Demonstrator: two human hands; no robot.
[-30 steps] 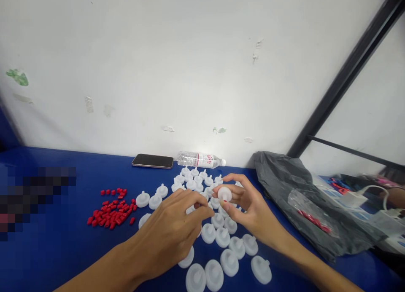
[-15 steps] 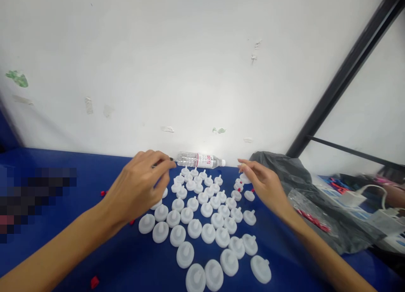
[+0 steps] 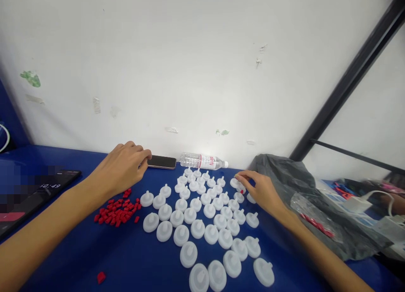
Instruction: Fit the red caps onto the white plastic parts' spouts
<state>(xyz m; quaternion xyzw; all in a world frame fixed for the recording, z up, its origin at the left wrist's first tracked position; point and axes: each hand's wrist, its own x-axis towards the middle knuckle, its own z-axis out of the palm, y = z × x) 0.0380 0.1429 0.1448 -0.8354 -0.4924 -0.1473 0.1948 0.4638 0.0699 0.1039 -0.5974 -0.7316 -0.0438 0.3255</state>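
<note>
Above the left side of the table, my left hand [image 3: 126, 167] hangs near a pile of small red plastic caps [image 3: 118, 212]. Its fingers are loosely bent, and nothing shows between them. My right hand [image 3: 261, 191] pinches a white round disc with a stem [image 3: 234, 183] at the back right of the group. Beneath that disc sits another white disc with a bit of red [image 3: 241, 191] on it, partly covered. Many similar white stemmed discs [image 3: 198, 229] lie between my hands, stems mostly upward. One red cap [image 3: 101, 277] lies apart at the front left.
Along the wall lie a clear plastic bottle [image 3: 202, 161] and a phone [image 3: 162, 162]. Another phone [image 3: 41, 195] with a lit screen is at far left. On the right are a dark plastic bag [image 3: 281, 174], a clear packet of red pieces [image 3: 316, 222] and white plugs [image 3: 354, 201].
My left hand has moved left, away from the discs and toward the red caps, uncovering the pile and the phone. My right hand has lowered slightly, bringing the disc down among the others.
</note>
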